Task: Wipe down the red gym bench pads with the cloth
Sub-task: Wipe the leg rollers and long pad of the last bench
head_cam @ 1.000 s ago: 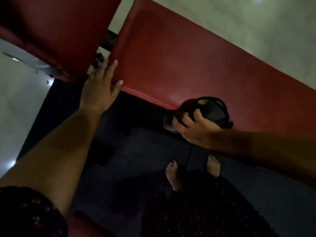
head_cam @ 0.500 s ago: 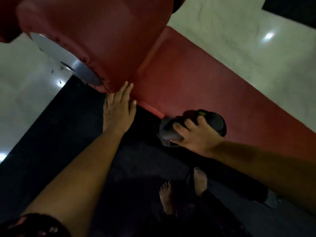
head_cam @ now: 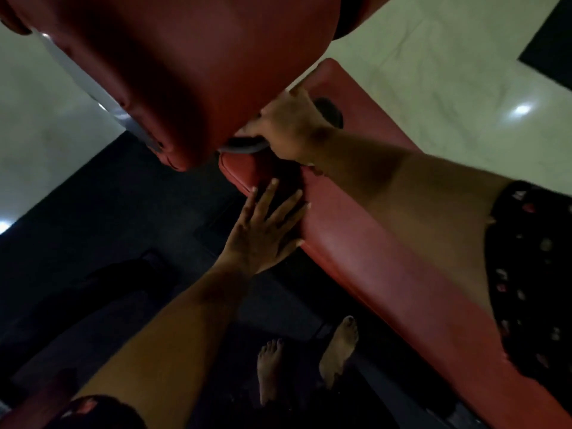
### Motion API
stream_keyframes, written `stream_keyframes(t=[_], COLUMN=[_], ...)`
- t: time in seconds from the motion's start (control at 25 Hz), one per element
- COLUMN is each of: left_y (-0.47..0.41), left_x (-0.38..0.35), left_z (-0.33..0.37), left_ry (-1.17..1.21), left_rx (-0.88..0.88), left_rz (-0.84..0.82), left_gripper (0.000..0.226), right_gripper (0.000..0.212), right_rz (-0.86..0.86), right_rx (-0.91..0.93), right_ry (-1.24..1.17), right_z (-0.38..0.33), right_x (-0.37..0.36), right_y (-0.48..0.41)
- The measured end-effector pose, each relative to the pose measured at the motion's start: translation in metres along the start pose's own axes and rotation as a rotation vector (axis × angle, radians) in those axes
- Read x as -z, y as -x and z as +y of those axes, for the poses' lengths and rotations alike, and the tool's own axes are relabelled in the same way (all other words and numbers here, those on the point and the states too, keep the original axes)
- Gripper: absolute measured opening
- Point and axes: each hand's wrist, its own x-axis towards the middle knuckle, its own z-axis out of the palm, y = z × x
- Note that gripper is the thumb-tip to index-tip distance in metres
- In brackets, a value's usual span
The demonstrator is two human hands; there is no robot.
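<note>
Beneath back pad [head_cam: 192, 72], right hand [head_cam: 288, 125] clamps cloth [head_cam: 244, 144]; left hand [head_cam: 263, 239], fingers [head_cam: 284, 204] spread, braces seat pad [head_cam: 356, 252]. Risk: cloth snags in gap.

Right hand [head_cam: 288, 125] held the cloth [head_cam: 244, 144] where tilted pad [head_cam: 201, 72] met long pad [head_cam: 387, 258]; left hand [head_cam: 263, 236] lay spread on the latter. Bare feet [head_cam: 337, 348] stood below.

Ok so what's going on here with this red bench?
A person is wiping down a red gym bench. Their right hand grips a dark cloth at the gap where the long pad meets the tilted pad above it. The left hand rests with fingers spread on the long pad's near edge. The person stands barefoot on a dark mat.
</note>
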Motion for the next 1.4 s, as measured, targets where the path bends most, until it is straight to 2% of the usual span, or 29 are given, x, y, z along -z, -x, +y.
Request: stream_keyframes(t=[0.04, 0.08, 0.16, 0.2, 0.28, 0.32, 0.36, 0.44, 0.52, 0.6, 0.68, 0.76, 0.88, 0.96, 1.04, 1.08, 1.28, 1.36, 1.4], left_y=[-0.004, -0.006, -0.004, -0.002, -0.004, -0.007, -0.015, -0.038, -0.061, -0.087, -0.115, -0.143, -0.161, -0.162, -0.162, -0.163, -0.161, -0.16, -0.161], left_x=[-0.001, -0.002, -0.004, -0.004, 0.0, 0.003, 0.006, 0.013, 0.017, 0.016, 0.012, 0.006, -0.009, -0.016, -0.016, -0.016, -0.017, -0.016, -0.016], left_z=[0.0, -0.002, -0.005, -0.005, -0.001, 0.002, 0.004, 0.007, 0.006, 0.006, 0.017, 0.029, 0.043, 0.048, 0.047, 0.046, 0.046, 0.047, 0.048], left_ry=[-0.023, -0.031, -0.033, -0.037, -0.036, -0.026, -0.009, 0.001, -0.005, -0.055, -0.163, -0.2, -0.081, -0.087, -0.139, -0.137, -0.104, -0.119, -0.13], left_rx=[-0.028, -0.035, -0.038, -0.033, -0.009, 0.023, 0.075, 0.207, 0.292, 0.336, 0.368, 0.39, 0.331, 0.329, 0.342, 0.349, 0.339, 0.33, 0.329], left_rz=[0.002, 0.007, 0.026, 0.029, 0.002, -0.005, 0.003, 0.072, 0.142, 0.123, 0.057, -0.025, -0.179, -0.223, -0.257, -0.268, -0.24, -0.231, -0.226], left_gripper=[0.065, 0.065, 0.064, 0.064, 0.064, 0.063, 0.063, 0.062, 0.064, 0.073, 0.077, 0.072, 0.071, 0.078, 0.08, 0.081, 0.078, 0.078, 0.078], right_gripper=[0.051, 0.048, 0.033, 0.03, 0.032, 0.028, 0.027, 0.04, 0.047, 0.057, 0.07, 0.07, 0.062, 0.051, 0.046, 0.044, 0.045, 0.024, 0.018], right_rz=[-0.036, -0.058, -0.033, -0.11, -0.246, -0.257, -0.167, 0.0, -0.037, -0.088, -0.22, -0.224, -0.243, -0.322, -0.409, -0.422, -0.276, -0.272, -0.347], right_rx=[0.125, 0.145, -0.049, -0.115, -0.074, -0.089, -0.065, 0.113, -0.006, -0.3, -0.541, -0.577, -0.609, -0.689, -0.689, -0.696, -0.739, -0.844, -0.896], right_ry=[0.017, 0.028, 0.103, 0.062, -0.118, -0.024, 0.126, 0.112, 0.058, 0.015, -0.157, -0.279, -0.386, -0.409, -0.437, -0.467, -0.613, -0.859, -0.99], right_z=[0.012, 0.029, 0.074, 0.102, 0.107, 0.09, 0.071, 0.066, 0.098, 0.14, 0.166, 0.178, 0.192, 0.207, 0.216, 0.217, 0.201, 0.213, 0.221], right_x=[-0.013, -0.025, -0.069, -0.097, -0.114, -0.099, -0.066, -0.045, -0.04, -0.052, -0.064, -0.071, -0.083, -0.093, -0.096, -0.093, -0.091, -0.093, -0.092], right_y=[-0.006, -0.012, -0.033, -0.046, -0.058, -0.052, -0.034, -0.011, -0.001, 0.007, 0.021, 0.034, 0.055, 0.079, 0.093, 0.091, 0.078, 0.114, 0.14])
